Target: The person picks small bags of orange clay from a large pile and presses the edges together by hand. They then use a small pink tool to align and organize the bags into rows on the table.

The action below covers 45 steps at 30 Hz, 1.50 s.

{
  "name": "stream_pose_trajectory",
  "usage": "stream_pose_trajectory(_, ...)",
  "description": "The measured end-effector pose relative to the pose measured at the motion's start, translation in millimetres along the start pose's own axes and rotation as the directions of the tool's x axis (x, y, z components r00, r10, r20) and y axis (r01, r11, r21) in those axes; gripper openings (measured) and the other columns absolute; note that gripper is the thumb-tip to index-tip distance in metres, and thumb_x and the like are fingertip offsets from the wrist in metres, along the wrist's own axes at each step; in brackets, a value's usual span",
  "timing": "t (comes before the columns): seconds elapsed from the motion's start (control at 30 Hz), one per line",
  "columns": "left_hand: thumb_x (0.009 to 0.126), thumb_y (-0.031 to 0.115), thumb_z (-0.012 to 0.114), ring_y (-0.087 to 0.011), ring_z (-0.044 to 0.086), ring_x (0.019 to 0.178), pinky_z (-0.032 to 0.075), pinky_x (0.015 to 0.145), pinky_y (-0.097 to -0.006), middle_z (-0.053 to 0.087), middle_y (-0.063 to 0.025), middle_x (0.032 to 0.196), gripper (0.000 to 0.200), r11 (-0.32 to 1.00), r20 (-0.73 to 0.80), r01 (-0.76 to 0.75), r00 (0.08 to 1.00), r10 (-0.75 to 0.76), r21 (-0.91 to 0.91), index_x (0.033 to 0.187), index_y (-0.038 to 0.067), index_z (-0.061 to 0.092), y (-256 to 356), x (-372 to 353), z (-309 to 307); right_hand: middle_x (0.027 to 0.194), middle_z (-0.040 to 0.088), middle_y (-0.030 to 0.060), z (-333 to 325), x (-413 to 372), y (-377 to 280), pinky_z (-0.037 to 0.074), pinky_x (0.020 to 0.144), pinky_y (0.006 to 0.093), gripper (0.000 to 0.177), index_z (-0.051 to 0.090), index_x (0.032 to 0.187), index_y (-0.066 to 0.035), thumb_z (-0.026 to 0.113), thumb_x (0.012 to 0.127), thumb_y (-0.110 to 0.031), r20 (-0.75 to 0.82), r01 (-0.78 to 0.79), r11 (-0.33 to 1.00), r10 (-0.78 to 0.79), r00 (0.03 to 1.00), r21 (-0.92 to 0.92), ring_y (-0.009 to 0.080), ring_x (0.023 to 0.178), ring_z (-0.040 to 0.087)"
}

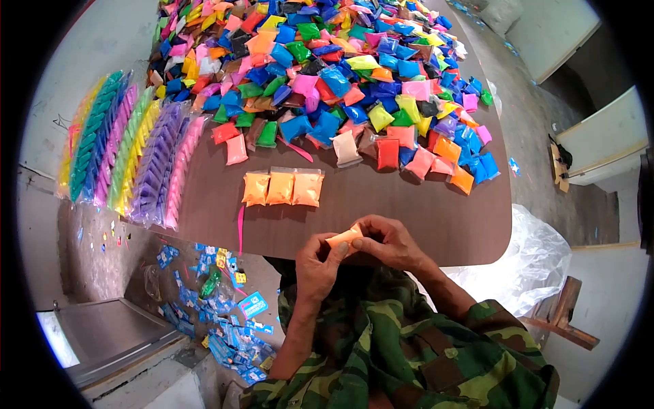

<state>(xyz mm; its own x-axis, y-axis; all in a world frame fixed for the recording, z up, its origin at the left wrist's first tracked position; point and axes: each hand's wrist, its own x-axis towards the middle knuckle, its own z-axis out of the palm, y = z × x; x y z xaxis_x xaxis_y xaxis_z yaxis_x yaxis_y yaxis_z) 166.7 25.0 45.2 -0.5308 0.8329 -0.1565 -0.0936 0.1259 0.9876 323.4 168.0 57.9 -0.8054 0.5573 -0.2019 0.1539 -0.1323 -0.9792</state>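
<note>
Both hands pinch one small light-orange packet (345, 237) just off the front edge of the table. My left hand (317, 264) grips its left end, thumb on top. My right hand (388, 240) has its fingers closed around the right end, hiding part of it. Beyond them on the brown table (381, 204), a row of three orange packets (281, 188) lies side by side. A pink strip (240, 228) hangs near the front edge, left of my hands.
A big heap of small coloured packets (327, 75) covers the far part of the table. Long bagged bundles of packets (129, 150) lie along the left edge. Blue wrappers (231, 334) litter the floor at lower left. Clear plastic sheeting (524, 252) and a wooden stand (562, 317) are at right.
</note>
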Motion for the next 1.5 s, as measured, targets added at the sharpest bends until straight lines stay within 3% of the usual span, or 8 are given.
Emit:
stream_pose_trajectory(0.27,0.099,0.017,0.08,-0.0091,0.066,0.086,0.056,0.077,-0.0259,0.074,-0.0043,0.098,0.028,0.996,0.087,0.088,0.992,-0.091,0.028,0.117,-0.002,0.069,11,2,-2,0.111,0.073,0.0036,-1,-2,11,0.057,0.087,0.0271,0.031,0.067,0.126,0.002,0.078,0.1,-0.012,-0.06,0.01,0.991,-0.002,0.998,0.136,0.0096,0.099,0.067)
stream_pose_trajectory(0.83,0.098,0.014,0.078,-0.01,0.068,0.082,0.056,0.073,-0.0254,0.073,-0.0053,0.096,0.03,0.991,0.155,0.135,0.979,-0.135,0.009,0.123,-0.001,0.068,12,1,-4,0.108,0.074,0.0065,1,-6,8,0.058,0.087,0.029,0.032,0.066,0.129,0.002,0.076,0.1,-0.009,-0.023,0.004,0.998,-0.003,1.0,0.065,0.0125,0.098,0.069)
stream_pose_trajectory(1.07,0.098,0.009,0.078,-0.011,0.069,0.084,0.057,0.076,-0.028,0.075,-0.0059,0.096,0.025,0.986,-0.089,0.025,0.996,-0.011,0.165,0.119,-0.001,0.069,10,1,-13,0.109,0.077,0.009,-12,-13,11,0.058,0.088,0.0302,0.04,0.061,0.137,0.001,0.072,0.098,-0.001,-0.181,0.127,0.963,-0.172,0.968,-0.24,0.0142,0.097,0.071)
stream_pose_trajectory(1.1,0.097,0.009,0.078,-0.0117,0.069,0.083,0.057,0.076,-0.0282,0.075,-0.007,0.095,0.025,0.975,-0.115,-0.034,0.992,0.06,0.219,0.119,-0.001,0.069,18,1,-11,0.106,0.078,0.0095,-14,-13,9,0.058,0.086,0.0292,0.031,0.066,0.13,0.001,0.072,0.099,-0.003,-0.257,0.057,0.993,-0.081,0.963,-0.1,0.0142,0.095,0.072)
stream_pose_trajectory(1.17,0.091,0.006,0.082,-0.0189,0.072,0.085,0.058,0.077,-0.0315,0.075,-0.0103,0.103,0.03,0.908,-0.138,-0.132,0.97,0.201,0.398,0.118,0.002,0.07,24,1,-6,0.104,0.079,0.0095,-17,-18,2,0.058,0.084,0.0292,0.023,0.07,0.121,0.001,0.073,0.1,-0.005,-0.286,0.005,0.987,-0.052,0.957,-0.161,0.0135,0.095,0.073)
stream_pose_trajectory(1.27,0.086,0.007,0.084,-0.0275,0.071,0.097,0.058,0.08,-0.0377,0.073,-0.011,0.118,0.033,0.479,0.137,-0.445,0.824,0.55,0.756,0.117,0.004,0.072,10,5,1,0.105,0.079,0.012,-12,-23,-5,0.059,0.083,0.0309,0.015,0.074,0.111,0.002,0.073,0.099,-0.007,-0.358,0.035,0.973,-0.117,0.926,-0.228,0.017,0.095,0.074)
stream_pose_trajectory(1.4,0.09,0.027,0.08,-0.0278,0.064,0.117,0.051,0.094,-0.0425,0.068,-0.0086,0.137,0.042,0.304,0.37,-0.559,0.783,0.5,0.772,0.125,0.005,0.072,1,-11,22,0.112,0.077,0.0178,-6,-26,-9,0.061,0.084,0.0355,0.014,0.075,0.109,0.0,0.073,0.097,-0.007,-0.254,0.28,0.776,-0.487,0.836,-0.566,0.029,0.099,0.076)
stream_pose_trajectory(1.5,0.091,0.031,0.079,-0.0263,0.062,0.124,0.048,0.1,-0.0423,0.067,-0.0067,0.143,0.048,0.349,0.364,-0.557,0.796,0.484,0.754,0.13,0.005,0.071,-3,-13,23,0.124,0.073,0.0181,0,-32,-5,0.058,0.096,0.0429,0.026,0.076,0.117,-0.003,0.076,0.093,-0.013,-0.071,0.344,0.592,-0.565,0.822,-0.729,0.0366,0.114,0.071)
